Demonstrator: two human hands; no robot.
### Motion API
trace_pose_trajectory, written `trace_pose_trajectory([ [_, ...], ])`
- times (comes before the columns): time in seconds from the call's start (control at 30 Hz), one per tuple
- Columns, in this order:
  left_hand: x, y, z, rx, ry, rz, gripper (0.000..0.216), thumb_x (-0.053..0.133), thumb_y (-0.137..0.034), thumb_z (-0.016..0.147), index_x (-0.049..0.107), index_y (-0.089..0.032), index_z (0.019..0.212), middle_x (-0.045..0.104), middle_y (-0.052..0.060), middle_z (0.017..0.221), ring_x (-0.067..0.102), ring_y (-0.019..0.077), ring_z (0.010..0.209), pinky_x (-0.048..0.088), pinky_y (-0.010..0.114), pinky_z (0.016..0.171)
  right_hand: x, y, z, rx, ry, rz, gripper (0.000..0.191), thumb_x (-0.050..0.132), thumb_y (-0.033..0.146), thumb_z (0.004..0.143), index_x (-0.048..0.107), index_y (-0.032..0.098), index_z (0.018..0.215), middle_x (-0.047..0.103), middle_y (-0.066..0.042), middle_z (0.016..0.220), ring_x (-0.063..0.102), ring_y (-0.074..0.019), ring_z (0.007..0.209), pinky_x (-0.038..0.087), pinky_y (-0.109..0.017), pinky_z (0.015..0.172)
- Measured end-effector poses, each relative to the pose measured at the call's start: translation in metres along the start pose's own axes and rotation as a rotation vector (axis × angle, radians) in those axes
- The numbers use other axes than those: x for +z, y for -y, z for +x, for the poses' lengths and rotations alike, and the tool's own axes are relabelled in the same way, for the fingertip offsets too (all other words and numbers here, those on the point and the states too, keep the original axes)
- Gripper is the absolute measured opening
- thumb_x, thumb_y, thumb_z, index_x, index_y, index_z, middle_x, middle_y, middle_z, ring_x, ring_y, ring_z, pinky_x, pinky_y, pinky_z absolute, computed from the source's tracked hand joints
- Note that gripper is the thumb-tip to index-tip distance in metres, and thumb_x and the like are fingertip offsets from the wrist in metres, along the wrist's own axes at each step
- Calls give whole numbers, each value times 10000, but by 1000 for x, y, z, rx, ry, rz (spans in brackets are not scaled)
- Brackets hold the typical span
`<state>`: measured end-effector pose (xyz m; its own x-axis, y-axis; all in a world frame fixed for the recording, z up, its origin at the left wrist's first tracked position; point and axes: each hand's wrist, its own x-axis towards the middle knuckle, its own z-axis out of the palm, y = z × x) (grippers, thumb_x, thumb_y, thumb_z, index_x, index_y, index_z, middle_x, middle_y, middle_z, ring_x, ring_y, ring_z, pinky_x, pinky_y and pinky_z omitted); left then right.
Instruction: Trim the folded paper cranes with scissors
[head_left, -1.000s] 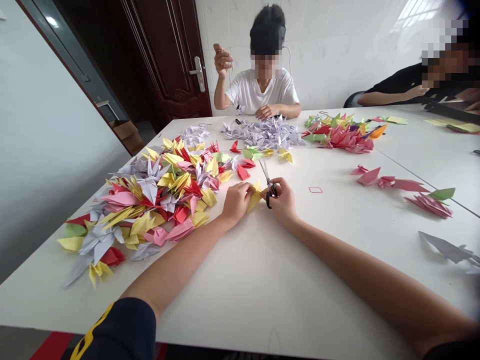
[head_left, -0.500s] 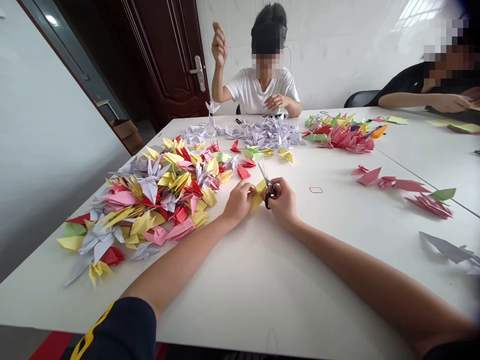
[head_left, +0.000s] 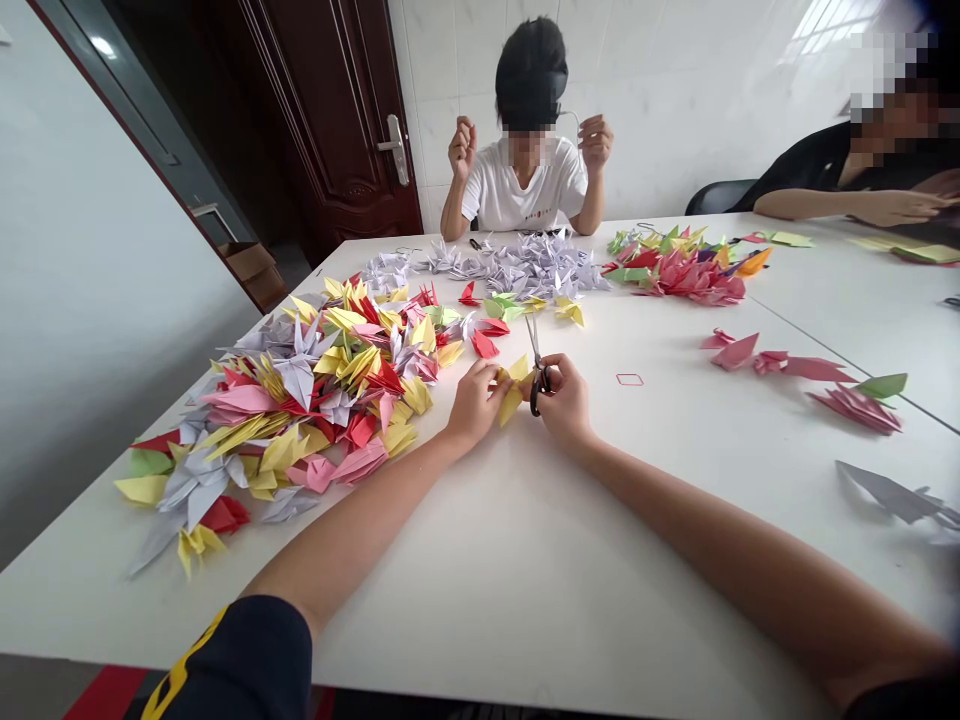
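Between my two hands is a yellow paper crane point(head_left: 511, 400) with its wings spread. My left hand point(head_left: 478, 400) pinches it from the left side. My right hand point(head_left: 564, 402) is closed around black-handled scissors point(head_left: 535, 350), whose blades point away from me, nearly together. The fingers of that hand also come up against the crane's right side; whether they grip it I cannot tell. Left of my hands lies a large heap of folded paper cranes point(head_left: 300, 380) in yellow, red, pink, green and pale lilac.
Across the white table point(head_left: 480, 580) sits a person in a white shirt point(head_left: 525, 190), both hands raised, behind pale lilac cranes point(head_left: 536, 265). More coloured cranes point(head_left: 694, 270) lie at the back right. Pink folded pieces point(head_left: 802, 368) are at the right. Another person's arm point(head_left: 832, 205) rests beyond them.
The scissors have turned slightly more upright, and the crane's wings show more openly. My hands have barely moved. The person opposite now has both hands raised instead of one.
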<state>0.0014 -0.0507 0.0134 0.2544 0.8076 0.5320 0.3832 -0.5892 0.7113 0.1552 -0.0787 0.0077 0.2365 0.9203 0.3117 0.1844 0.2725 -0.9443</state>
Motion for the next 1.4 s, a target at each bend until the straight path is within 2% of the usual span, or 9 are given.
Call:
trace_pose_trajectory([
  [0.33,-1,-2,1,-65,27,10,206,561,-321,927,557,-182,775,614,18,805,582,147,762,455,258,690,2,-2,0,-17,13,16,301,698,271,702,488,252,917,471,74,649,412,-118,581,359,-258,552],
  [0.53,-2,-7,-1,1,18,76,240,510,-289,942,432,-197,735,520,-5,746,491,131,697,379,258,657,3,-3,-1,-42,26,16,314,692,263,700,486,257,937,489,66,674,430,-122,593,363,-249,539],
  [0.67,-2,-8,0,10,-7,88,242,531,-236,904,403,-201,702,492,-16,714,459,122,663,361,252,633,4,-1,-2,-39,33,14,305,677,256,699,489,257,939,482,69,664,420,-122,586,366,-250,543],
  [0.77,-4,-6,1,12,-9,108,229,582,-222,858,454,-194,670,530,-23,685,500,123,655,382,255,653,4,-1,-2,-43,36,-9,303,672,253,690,495,254,936,478,71,658,406,-119,582,366,-248,550],
  [0.87,-9,-6,5,30,31,145,133,613,-233,844,579,-193,723,643,-14,720,604,141,703,429,271,720,3,-2,-2,-48,34,-38,301,665,247,679,501,252,932,464,75,649,392,-116,580,362,-246,558],
  [1.03,-17,-8,8,85,141,390,105,617,-191,844,702,-219,789,751,3,782,683,183,772,439,350,866,1,-2,-2,-46,47,-103,284,645,239,674,510,250,924,458,79,644,380,-112,565,348,-248,565],
  [1.17,-18,-11,8,166,204,531,165,565,-198,899,720,-225,849,769,23,828,694,195,803,416,402,951,0,-1,-2,-66,40,-156,279,623,225,663,515,249,919,458,79,635,385,-115,564,339,-249,569],
  [1.4,-17,-20,11,200,294,658,162,539,-134,885,683,-189,832,735,73,814,666,225,776,406,423,905,0,-6,0,-105,55,-209,301,567,189,631,528,251,923,505,62,640,392,-122,551,347,-250,563],
])
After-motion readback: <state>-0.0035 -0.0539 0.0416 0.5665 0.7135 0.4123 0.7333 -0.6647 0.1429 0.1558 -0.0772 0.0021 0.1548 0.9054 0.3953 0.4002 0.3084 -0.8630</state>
